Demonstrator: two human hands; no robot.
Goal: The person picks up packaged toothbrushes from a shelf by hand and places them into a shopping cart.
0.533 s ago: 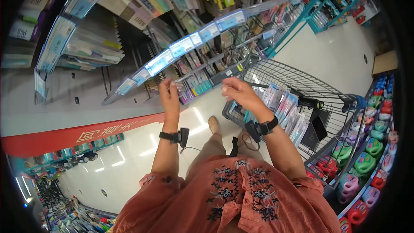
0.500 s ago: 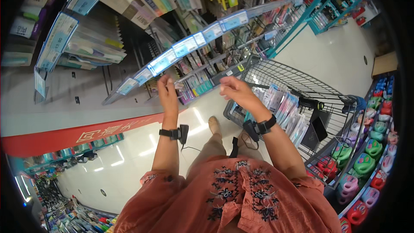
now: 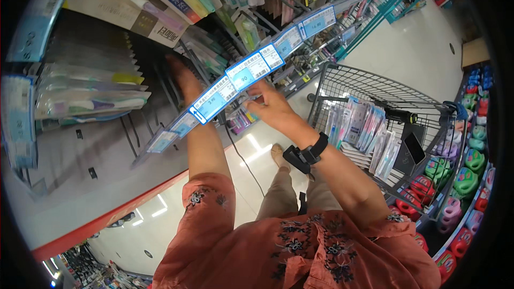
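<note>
My left hand (image 3: 184, 81) reaches in behind the strip of blue-and-white price labels (image 3: 243, 75), among the dark display hooks. It is shaded and blurred, so its fingers do not show clearly. Just below the strip is my right hand (image 3: 272, 109), thumb and forefinger apart, with nothing visible held between them. Packaged toothbrushes (image 3: 203, 53) hang on hooks beyond the left hand. More toothbrush packs (image 3: 93, 93) hang to its left, and a large toothbrush package (image 3: 131, 5) is above it.
A grey wire shopping cart (image 3: 375, 83) stands at the right, holding rows of toothbrush packs (image 3: 361, 128) and a dark phone (image 3: 414, 147). Coloured detergent bottles (image 3: 465, 179) line the far right. A teal shelf frame (image 3: 369, 29) rises behind the cart.
My left hand has moved up and forward behind the label strip. My right hand has shifted left, close under the labels. The shelf appears nearer, and the cart sits further right in view.
</note>
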